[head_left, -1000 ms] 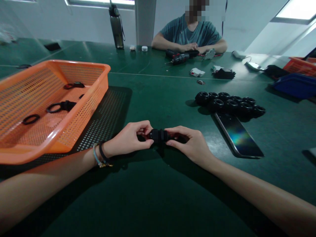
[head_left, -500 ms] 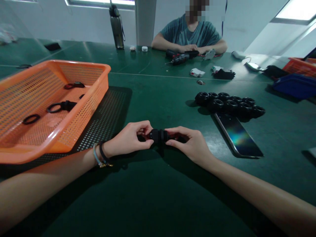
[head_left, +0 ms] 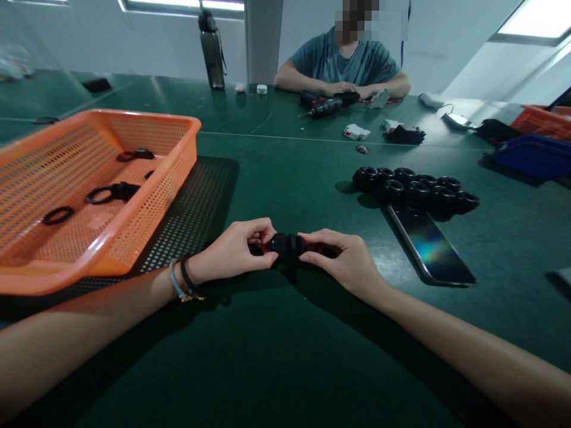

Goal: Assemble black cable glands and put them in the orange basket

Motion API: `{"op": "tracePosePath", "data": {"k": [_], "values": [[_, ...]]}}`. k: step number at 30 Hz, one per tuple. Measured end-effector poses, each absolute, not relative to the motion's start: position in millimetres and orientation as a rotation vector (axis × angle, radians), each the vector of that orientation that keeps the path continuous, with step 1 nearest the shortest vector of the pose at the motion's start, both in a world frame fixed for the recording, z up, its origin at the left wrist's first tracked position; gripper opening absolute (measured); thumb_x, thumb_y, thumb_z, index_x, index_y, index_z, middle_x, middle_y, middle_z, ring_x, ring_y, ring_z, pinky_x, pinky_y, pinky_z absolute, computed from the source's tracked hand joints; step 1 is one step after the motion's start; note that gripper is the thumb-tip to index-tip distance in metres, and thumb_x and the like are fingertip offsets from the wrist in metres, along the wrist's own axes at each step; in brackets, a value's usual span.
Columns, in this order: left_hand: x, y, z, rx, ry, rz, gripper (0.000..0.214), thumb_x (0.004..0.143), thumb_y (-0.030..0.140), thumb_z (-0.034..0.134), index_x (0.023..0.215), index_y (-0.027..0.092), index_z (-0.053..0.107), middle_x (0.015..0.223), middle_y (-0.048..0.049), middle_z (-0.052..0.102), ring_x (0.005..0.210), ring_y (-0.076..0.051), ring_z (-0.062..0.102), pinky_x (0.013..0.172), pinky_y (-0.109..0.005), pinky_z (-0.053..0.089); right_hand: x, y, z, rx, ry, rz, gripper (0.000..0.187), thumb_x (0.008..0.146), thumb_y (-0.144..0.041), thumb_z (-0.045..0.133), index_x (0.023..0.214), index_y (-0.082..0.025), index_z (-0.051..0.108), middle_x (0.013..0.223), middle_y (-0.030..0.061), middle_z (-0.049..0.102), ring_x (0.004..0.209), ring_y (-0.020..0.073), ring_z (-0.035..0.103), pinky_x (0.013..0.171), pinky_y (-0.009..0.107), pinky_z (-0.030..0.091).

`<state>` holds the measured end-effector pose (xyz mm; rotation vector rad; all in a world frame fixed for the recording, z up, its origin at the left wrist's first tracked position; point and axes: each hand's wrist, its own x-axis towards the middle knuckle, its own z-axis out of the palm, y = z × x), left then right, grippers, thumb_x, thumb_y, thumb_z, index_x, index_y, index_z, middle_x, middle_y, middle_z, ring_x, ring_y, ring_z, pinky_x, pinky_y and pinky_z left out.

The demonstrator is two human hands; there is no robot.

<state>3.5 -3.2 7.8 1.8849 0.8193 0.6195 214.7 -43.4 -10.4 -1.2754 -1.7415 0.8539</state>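
Observation:
A small black threaded fitting (head_left: 286,245) sits between both hands, just above the green table (head_left: 285,345). My left hand (head_left: 236,249) pinches its left end with thumb and fingers closed. My right hand (head_left: 343,258) grips its right end the same way. A bracelet and a black band circle my left wrist. To the right, a cluster of several black round fittings (head_left: 414,187) lies on the table. A phone (head_left: 430,245) rests face up just below that cluster.
An orange perforated basket (head_left: 147,184) at the left holds a few black rings (head_left: 59,214) and stands on a black mesh mat (head_left: 196,202). Across the table a person (head_left: 343,62) works with a power screwdriver (head_left: 323,106). A water bottle (head_left: 211,50), a blue tray (head_left: 533,154) and another orange basket (head_left: 542,117) stand farther off.

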Motion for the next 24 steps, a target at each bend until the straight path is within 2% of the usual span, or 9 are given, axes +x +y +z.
{"op": "tracePosePath", "data": {"k": [6,12,24], "values": [[4.2,-2.6,7.6,1.888,0.807,0.624,0.021,0.069,0.019,0.058,0.066,0.018,0.037,0.068,0.0053,0.045,0.062,-0.008,0.046,0.057,-0.020,0.037,214.7,-42.3,-8.5,-1.238,-1.722,0.895,0.025,0.068,-0.020,0.072,0.092,-0.019,0.073,0.091,0.0045,0.073,0.082,0.0185,0.066,0.071,0.032,0.052],[4.4,-2.8,9.5,1.911,0.853,0.613,0.019,0.068,0.021,0.058,0.066,0.018,0.039,0.068,0.0052,0.046,0.062,-0.009,0.046,0.057,-0.020,0.038,212.7,-41.9,-7.6,-1.292,-1.686,0.934,0.027,0.066,-0.019,0.071,0.093,-0.020,0.071,0.083,0.0015,0.073,0.072,0.0162,0.065,0.067,0.031,0.052],[4.3,-2.9,8.8,1.907,0.826,0.616,0.019,0.069,0.020,0.058,0.066,0.018,0.039,0.067,0.0058,0.044,0.061,-0.008,0.045,0.057,-0.019,0.037,211.1,-42.8,-4.8,-1.277,-1.646,0.989,0.024,0.065,-0.019,0.072,0.090,-0.019,0.071,0.082,0.0016,0.074,0.071,0.0159,0.066,0.069,0.031,0.053]]}}
